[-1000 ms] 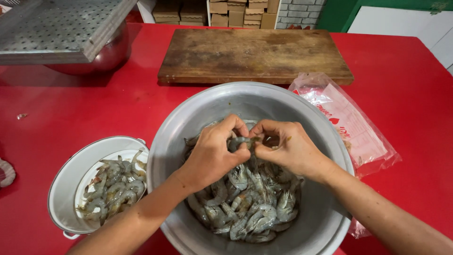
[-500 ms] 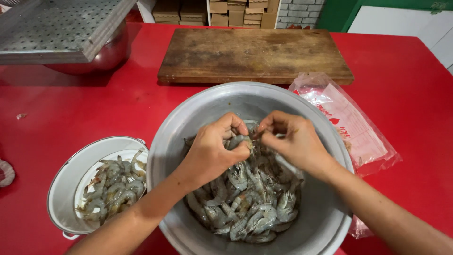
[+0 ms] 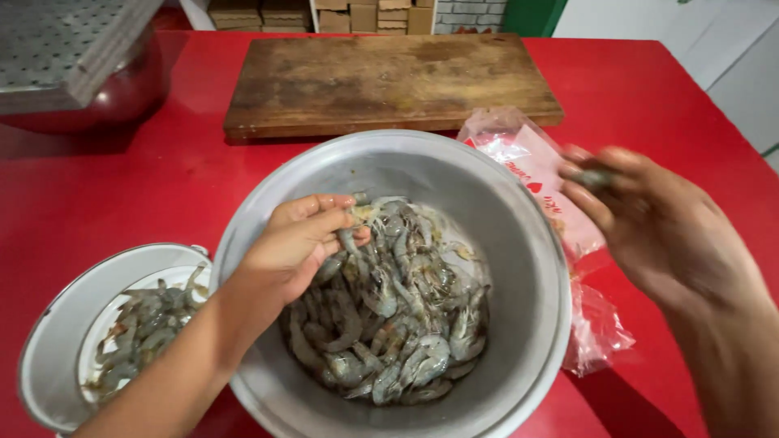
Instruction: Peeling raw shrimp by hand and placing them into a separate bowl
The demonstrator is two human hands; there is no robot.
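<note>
Pinching one raw shrimp [image 3: 347,240] above the heap in the grey bowl [image 3: 519,268], the left hand [image 3: 292,247] stays nearest it, while the right hand [image 3: 649,219], off right over the plastic bag [image 3: 527,162], grips a small scrap [image 3: 594,177].

Glossy red bench [image 3: 187,182] carries everything. Large round grey metal basin [image 3: 519,243] sits at centre front, full of raw grey shrimp. Just beside it at front left, smaller white enamel pot [image 3: 61,312], also holding shrimp. Worn rectangular brown wooden cutting board [image 3: 389,77] lies flat behind the basin, near the far edge. Crumpled clear plastic bag with red print [image 3: 519,158] lies right of the basin, touching its rim. Round steel bowl [image 3: 122,89] at far left, under a perforated metal tray [image 3: 57,40].
</note>
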